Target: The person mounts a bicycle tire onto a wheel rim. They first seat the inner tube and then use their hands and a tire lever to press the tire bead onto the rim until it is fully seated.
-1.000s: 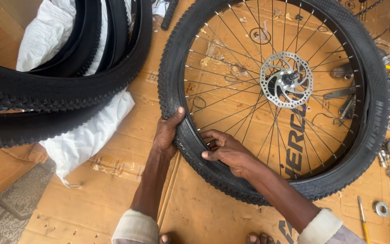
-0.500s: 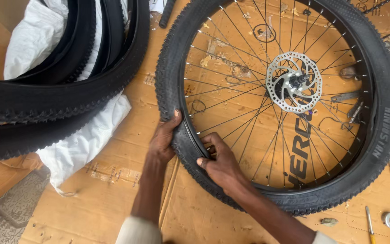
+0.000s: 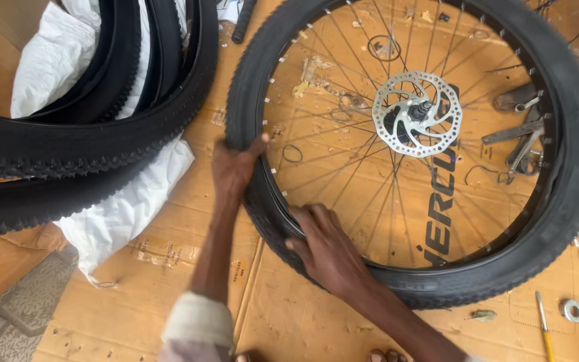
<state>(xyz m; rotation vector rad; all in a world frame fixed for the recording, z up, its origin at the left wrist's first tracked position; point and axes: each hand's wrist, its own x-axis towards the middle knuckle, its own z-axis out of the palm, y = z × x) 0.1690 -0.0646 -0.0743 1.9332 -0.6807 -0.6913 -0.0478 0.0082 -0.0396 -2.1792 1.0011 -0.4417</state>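
Far left: stack of spare tyres [image 3: 68,144] on a white bag [image 3: 125,208], at the left edge of the cardboard sheet [image 3: 135,315] that covers the floor. Left hand [image 3: 234,171] clamped on the wheel's tyre [image 3: 574,181] at its left side, thumb over the inner edge. Right hand [image 3: 326,248] just beside it at lower left, fingers curled onto the tyre bead by the rim [image 3: 273,181]. Wheel lies flat mid-sheet, brake disc [image 3: 417,114] facing up. Right edge: wrenches [image 3: 521,131] under the spokes, a washer [image 3: 574,310] and a yellow-handled tool [image 3: 544,328] near the lower right corner
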